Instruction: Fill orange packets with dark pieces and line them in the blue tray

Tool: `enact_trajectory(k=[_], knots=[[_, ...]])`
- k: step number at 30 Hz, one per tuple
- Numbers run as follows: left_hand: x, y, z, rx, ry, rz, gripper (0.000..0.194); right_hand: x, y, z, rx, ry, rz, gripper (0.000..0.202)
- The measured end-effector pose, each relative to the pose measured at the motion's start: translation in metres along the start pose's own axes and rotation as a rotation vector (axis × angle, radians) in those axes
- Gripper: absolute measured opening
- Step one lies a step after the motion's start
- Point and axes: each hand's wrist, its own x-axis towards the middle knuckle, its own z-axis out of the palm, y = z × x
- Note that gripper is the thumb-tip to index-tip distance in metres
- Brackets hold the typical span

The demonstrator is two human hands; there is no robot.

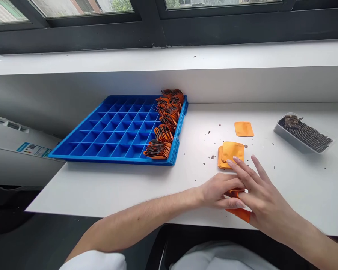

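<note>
Between the thumb and fingers of my left hand (221, 190) is a small orange pouch (241, 214), dark at its opening and partly hidden by both hands. My right hand (260, 197) lies across it from the right, its thumb against the pouch and its other fingers stretched out and spread. Those fingertips hover over or touch a stack of flat orange pouches (232, 150); I cannot tell which. Behind the stack, a single orange pouch (243, 129) lies flat on the white table (197, 131).
On the left, a blue compartment tray (109, 162) has several orange pouches (163, 133) standing packed along its right side. A clear plastic box (298, 144) of thin dark pieces (310, 135) stands at the right. Dark flakes (213, 156) are scattered nearby. A window ledge (169, 58) runs behind.
</note>
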Motion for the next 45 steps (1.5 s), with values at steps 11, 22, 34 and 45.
enact_trajectory(k=[11, 22, 34, 45], knots=[[0.003, 0.004, -0.003, -0.437, 0.149, -0.023, 0.061, -0.004, 0.006, -0.008, -0.069, 0.080, -0.032, 0.013], [0.001, 0.008, -0.009, -0.457, 0.159, -0.086, 0.066, -0.005, 0.003, -0.015, 0.039, 0.238, -0.105, 0.018], [0.003, 0.013, -0.013, -0.377, 0.156, -0.016, 0.056, -0.033, 0.173, -0.119, -0.397, 0.358, 0.423, 0.019], [0.003, 0.010, -0.015, -0.500, 0.180, -0.088, 0.062, -0.017, 0.261, -0.115, -0.379, 0.052, 0.720, 0.034]])
